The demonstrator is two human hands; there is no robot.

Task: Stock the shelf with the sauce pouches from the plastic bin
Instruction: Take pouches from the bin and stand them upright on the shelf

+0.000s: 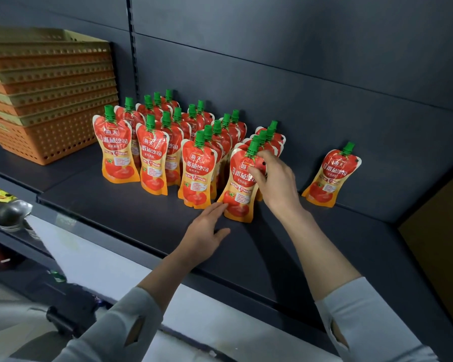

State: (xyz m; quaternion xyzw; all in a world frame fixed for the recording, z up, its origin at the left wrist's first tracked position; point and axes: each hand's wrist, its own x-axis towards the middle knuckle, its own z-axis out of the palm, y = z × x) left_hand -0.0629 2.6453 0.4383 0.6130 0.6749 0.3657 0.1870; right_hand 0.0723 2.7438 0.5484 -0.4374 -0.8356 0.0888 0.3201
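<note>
Several red and orange sauce pouches with green caps stand in rows (165, 142) on the dark shelf (131, 210). At the front of the rightmost row stands one pouch (239, 189), tilted slightly. My right hand (275, 178) grips its upper right side near the cap. My left hand (207, 231) lies on the shelf with fingers apart, fingertips touching the pouch's lower left corner. A single pouch (331, 176) leans against the back panel further right. The plastic bin is not recognisable in view.
A stack of orange and yellow perforated baskets (47, 100) sits at the shelf's left end. Below left, a lower shelf holds dark rounded objects (11, 212). A white floor strip (110, 259) runs under the shelf edge. Bare shelf lies in front of and right of the rows.
</note>
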